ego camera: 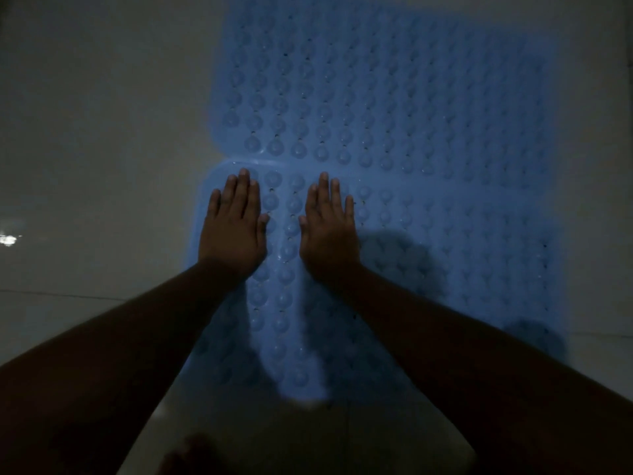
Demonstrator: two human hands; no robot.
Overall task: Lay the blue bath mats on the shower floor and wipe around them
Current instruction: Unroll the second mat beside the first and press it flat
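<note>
Left hand [233,231] and right hand [329,231], flat-fingered, press the near blue mat [452,248], seemingly lying crosswise.

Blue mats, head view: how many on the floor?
2. The far mat lies at upper right. The near mat lies just below it, edges meeting, with the left hand and right hand pressing flat on it. Others may lie outside the frame.

Far bath mat [376,80]: on the shower floor [102,114], far and right of centre.
Near bath mat [445,241]: on the same floor, its far edge meeting the far mat's near edge; whether they overlap cannot be told.
Left hand [233,231]: flat on the near mat, by its far left corner.
Right hand [329,231]: flat on the near mat, just right of the left hand, not touching it.
Floor: runs left of both mats, with a narrow strip to their right.
</note>
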